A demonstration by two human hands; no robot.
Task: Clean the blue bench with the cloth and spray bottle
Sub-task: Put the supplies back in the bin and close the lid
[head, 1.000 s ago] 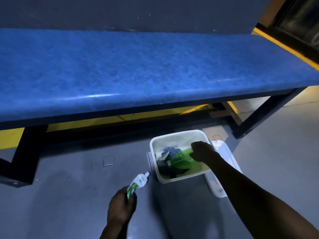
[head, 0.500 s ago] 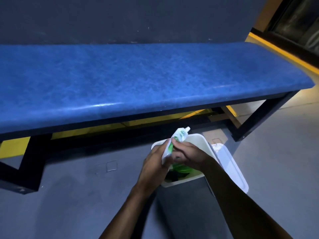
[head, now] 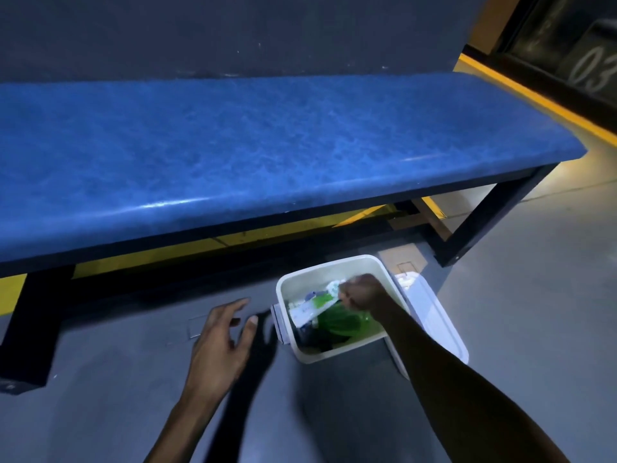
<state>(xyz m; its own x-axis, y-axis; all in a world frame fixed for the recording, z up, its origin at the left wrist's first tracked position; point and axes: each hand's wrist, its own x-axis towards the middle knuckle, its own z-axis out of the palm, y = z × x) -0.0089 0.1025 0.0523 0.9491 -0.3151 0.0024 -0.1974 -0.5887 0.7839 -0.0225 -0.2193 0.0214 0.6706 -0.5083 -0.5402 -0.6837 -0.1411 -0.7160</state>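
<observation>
Nearest us, our left hand [head: 222, 342] hovers over the grey floor [head: 100, 396], fingers spread and relaxed, holding nothing. Just beyond, to the right, our right hand [head: 362, 292] reaches into the white bin [head: 334, 354] and grips a white-and-green pouch [head: 312, 307]. Beneath it lie a green item [head: 340, 324] and dark material; we cannot tell which is the cloth or spray bottle. Farther back, the blue bench [head: 267, 145] stands against a dark wall [head: 233, 31].
</observation>
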